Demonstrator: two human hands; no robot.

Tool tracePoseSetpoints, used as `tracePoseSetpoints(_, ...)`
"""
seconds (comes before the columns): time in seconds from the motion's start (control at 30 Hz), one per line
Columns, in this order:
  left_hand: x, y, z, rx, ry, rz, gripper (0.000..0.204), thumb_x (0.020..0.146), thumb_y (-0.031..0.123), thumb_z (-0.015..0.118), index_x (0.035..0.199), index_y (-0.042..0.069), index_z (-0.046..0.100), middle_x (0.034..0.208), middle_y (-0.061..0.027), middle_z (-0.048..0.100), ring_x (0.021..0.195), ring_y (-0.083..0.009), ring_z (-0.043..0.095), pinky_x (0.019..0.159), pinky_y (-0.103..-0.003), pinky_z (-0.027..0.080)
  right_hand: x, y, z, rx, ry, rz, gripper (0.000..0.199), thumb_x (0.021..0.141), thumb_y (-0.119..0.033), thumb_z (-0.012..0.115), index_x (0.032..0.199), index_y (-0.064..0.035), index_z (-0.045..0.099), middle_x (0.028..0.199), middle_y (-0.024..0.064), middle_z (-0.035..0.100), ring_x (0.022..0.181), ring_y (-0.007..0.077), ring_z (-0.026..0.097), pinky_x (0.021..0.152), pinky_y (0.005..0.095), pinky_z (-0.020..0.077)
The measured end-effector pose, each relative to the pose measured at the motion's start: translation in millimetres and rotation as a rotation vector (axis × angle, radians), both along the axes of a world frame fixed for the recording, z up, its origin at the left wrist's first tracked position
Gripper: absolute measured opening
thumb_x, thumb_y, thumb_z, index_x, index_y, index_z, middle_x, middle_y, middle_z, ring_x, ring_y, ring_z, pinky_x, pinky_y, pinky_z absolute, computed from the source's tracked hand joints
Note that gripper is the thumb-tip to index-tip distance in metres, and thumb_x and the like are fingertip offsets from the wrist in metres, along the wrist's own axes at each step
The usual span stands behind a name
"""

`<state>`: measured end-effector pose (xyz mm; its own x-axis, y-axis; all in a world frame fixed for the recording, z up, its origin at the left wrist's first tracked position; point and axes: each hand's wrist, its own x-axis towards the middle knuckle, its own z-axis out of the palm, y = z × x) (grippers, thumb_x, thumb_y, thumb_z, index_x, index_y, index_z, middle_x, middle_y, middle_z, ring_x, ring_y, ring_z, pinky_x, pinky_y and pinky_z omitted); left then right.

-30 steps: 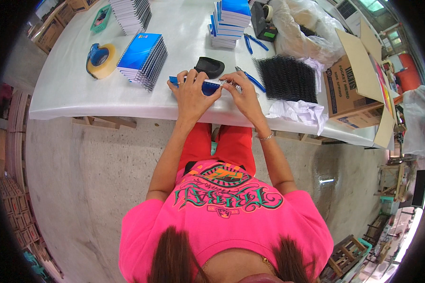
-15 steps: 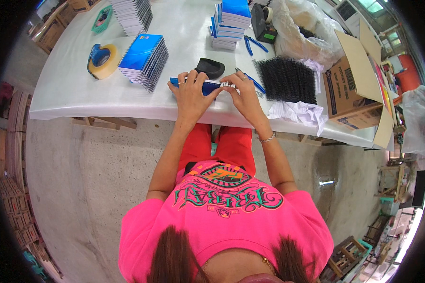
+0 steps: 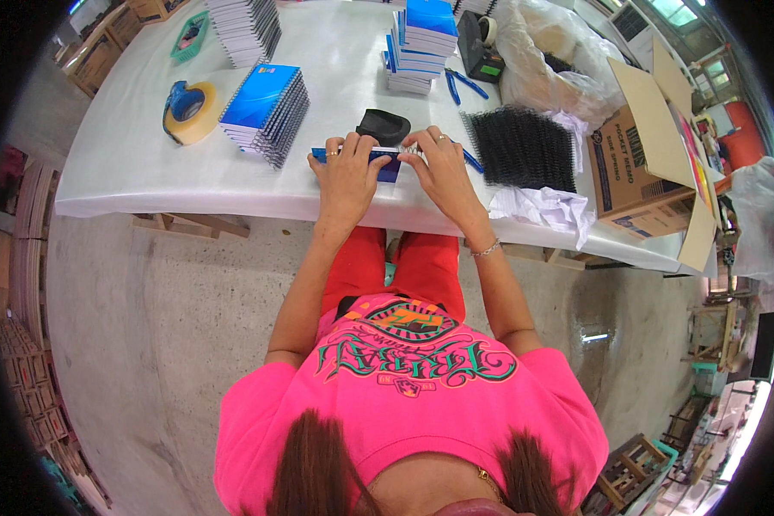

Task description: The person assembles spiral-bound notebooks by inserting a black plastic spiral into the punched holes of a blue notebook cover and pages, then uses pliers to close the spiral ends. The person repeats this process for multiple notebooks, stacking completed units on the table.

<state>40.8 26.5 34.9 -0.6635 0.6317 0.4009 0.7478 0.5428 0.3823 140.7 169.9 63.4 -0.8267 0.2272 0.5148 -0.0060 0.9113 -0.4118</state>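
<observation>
Near the front edge of the table, a small blue-covered notebook stands on its side under my hands. My left hand is closed over it from above, fingers behind and thumb in front. At the notebook's right end, my right hand pinches with thumb and forefinger at a spiral coil, which its fingers partly hide. Just behind the notebook sits a rounded black object whose kind I cannot make out. Blue-handled pliers lie beside my right hand, mostly covered by it.
Black spiral coils lie to the right, with crumpled white paper and an open cardboard box. Stacked spiral notebooks and a tape roll stand left. Farther back are more notebooks and another pair of pliers.
My right thumb has drawn back slightly from the notebook's right end, and its fingers have shifted a little left. More of the blue cover shows between my hands.
</observation>
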Motion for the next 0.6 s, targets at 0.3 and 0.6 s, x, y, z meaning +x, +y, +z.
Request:
tracePoseSetpoints(0.3, -4, -12, -1, 0.543, -0.024, 0.102, 0.045, 0.085, 0.023, 0.075, 0.122, 0.011, 0.053, 0.119, -0.016, 0.042, 0.114, -0.0373, 0.046, 0.099, -0.052, 0.038, -8, 3, -2, -0.027, -0.076, 0.062, 0.013, 0.094, -0.017, 0.059, 0.096, -0.0042, 0.06, 0.086, 0.0121, 0.06, 0.092, 0.0324, 0.058, 0.082, 0.044, 0.039)
tracePoseSetpoints(0.6, -25, -45, -17, 0.467, -0.285, -0.112, 0.038, 0.086, 0.027, 0.074, 0.111, 0.005, 0.055, 0.114, -0.0189, 0.039, 0.11, -0.0373, 0.046, 0.095, -0.045, 0.039, -50, 45, -5, -0.311, -0.243, 0.339, 0.031, 0.098, -0.026, 0.056, 0.117, -0.0014, 0.062, 0.113, 0.017, 0.06, 0.103, 0.0338, 0.059, 0.091, 0.0389, 0.0471)
